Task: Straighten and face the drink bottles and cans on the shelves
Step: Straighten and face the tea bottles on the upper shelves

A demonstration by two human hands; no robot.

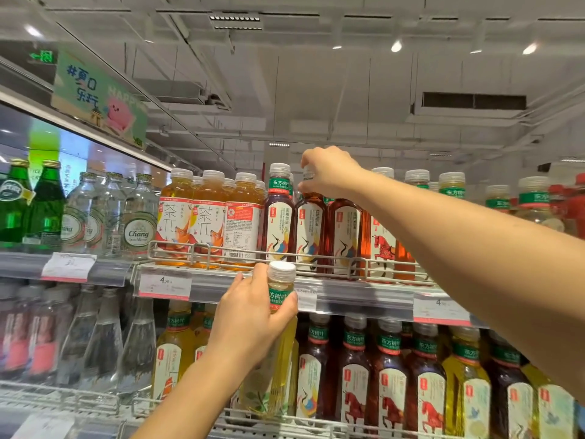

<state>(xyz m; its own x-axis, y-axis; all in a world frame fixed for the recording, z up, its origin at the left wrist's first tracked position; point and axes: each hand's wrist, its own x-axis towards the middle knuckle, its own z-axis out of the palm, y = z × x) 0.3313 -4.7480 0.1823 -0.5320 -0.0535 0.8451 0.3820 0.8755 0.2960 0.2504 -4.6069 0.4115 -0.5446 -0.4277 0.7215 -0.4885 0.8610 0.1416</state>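
Note:
My left hand [250, 315] grips the neck of a yellow tea bottle [278, 353] with a white cap, held upright in front of the lower shelf. My right hand [326, 172] reaches up to the upper shelf and pinches the capped top of a dark red tea bottle [311, 229] in the front row. Beside that bottle stand a purple-brown tea bottle [278, 217] and more red tea bottles [346, 232]. To their left, three orange tea bottles [207, 220] line the front; the rightmost one shows its back label.
A wire rail [221, 251] runs along the upper shelf front, with price tags [164, 285] below it. Green and clear glass bottles [95, 213] fill the left bay. The lower shelf holds several red and yellow tea bottles [392, 375]. My right forearm crosses the upper right bottles.

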